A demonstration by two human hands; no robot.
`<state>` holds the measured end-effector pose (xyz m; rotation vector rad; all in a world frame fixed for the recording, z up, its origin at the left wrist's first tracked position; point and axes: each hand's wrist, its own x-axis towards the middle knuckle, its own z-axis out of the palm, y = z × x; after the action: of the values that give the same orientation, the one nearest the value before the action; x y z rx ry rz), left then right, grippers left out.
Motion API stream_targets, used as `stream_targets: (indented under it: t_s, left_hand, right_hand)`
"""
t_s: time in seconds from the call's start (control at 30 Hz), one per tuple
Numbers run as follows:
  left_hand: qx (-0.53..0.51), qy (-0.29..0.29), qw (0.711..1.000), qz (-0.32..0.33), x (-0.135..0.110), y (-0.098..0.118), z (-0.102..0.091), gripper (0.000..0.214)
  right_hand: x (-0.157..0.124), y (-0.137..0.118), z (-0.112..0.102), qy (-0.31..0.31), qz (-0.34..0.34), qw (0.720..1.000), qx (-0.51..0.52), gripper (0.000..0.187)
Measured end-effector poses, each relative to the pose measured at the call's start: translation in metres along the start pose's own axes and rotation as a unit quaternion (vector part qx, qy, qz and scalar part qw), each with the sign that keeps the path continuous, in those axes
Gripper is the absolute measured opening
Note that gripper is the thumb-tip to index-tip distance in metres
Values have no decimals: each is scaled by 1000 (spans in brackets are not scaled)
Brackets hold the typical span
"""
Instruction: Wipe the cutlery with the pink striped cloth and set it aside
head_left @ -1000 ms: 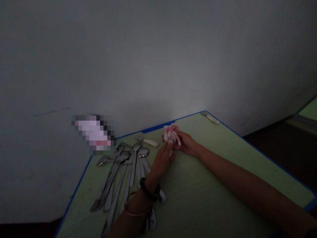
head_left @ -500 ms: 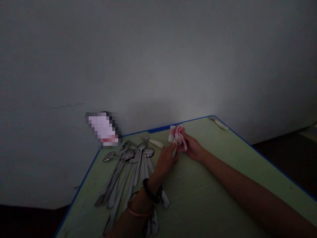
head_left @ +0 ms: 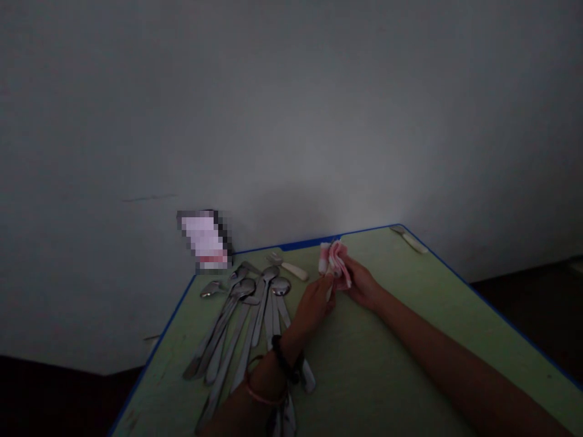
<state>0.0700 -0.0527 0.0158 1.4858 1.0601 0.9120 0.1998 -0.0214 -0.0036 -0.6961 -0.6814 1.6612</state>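
"How were the hands?"
"The left hand (head_left: 313, 308) gripped a slim, cream-handled metal utensil (head_left: 329, 292); the right hand (head_left: 363, 286) curled round a bunched pink-and-white cloth (head_left: 340, 267) about its head, above the green table (head_left: 378, 364)."
"Risk?"
"A loose pinch might have let it slip."
"Obstacles?"
"Silvery metal cutlery (head_left: 233, 341) beneath the left forearm."
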Motion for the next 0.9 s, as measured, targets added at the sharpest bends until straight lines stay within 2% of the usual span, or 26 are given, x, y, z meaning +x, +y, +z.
stream_targets:
  t_s: [0.13,0.27,0.47,0.6,0.9]
  left_hand:
    - [-65,-47,996,-37,0,0,-3,39]
    - [-95,-57,992,-61,0,2,-4,37]
    - [-83,-39,994,-66,1,-1,-4,37]
    - [-73,-42,994,-73,0,-3,-4,39]
    - [-43,-65,996,-44,-1,1,-5,41]
  right_hand:
    - [1,0,1,5,-3,1000,24,21]
    - [-3,-8,6,11,1,996,90,21]
    - [-5,-19,12,33,19,986,162,32]
    - [-5,-20,13,14,26,984,176,40]
    - [-3,-15,9,1,14,987,158,37]
